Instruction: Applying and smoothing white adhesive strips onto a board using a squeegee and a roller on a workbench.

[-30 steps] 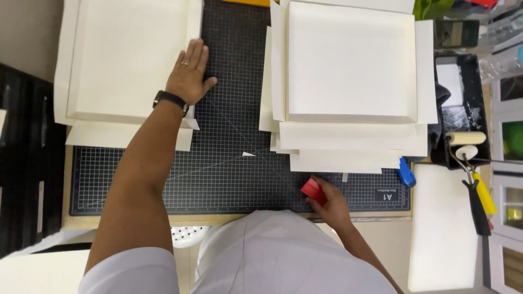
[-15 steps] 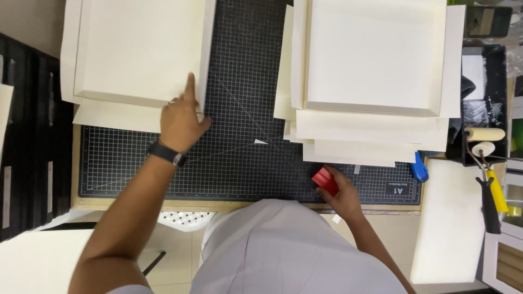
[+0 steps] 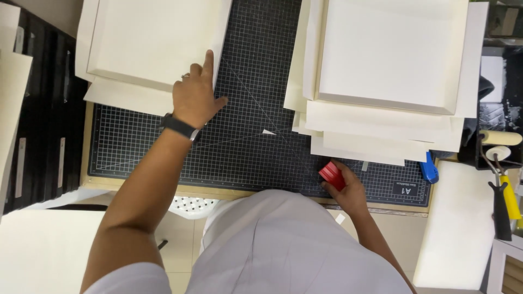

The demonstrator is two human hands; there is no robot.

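A blue cutter (image 3: 429,169) lies on the black gridded cutting mat (image 3: 245,147), just under the right-hand stack of cream sheets (image 3: 389,65). A paint roller (image 3: 500,138) and a yellow-handled tool (image 3: 510,196) sit further right.

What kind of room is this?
Probably a craft or bookbinding workshop: a gridded cutting mat covers the table, stacks of cream board lie on it, and a paint roller sits at the side.

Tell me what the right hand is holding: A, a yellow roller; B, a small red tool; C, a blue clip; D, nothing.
B: the right hand is closed around a small red tool at the near edge of the cutting mat.
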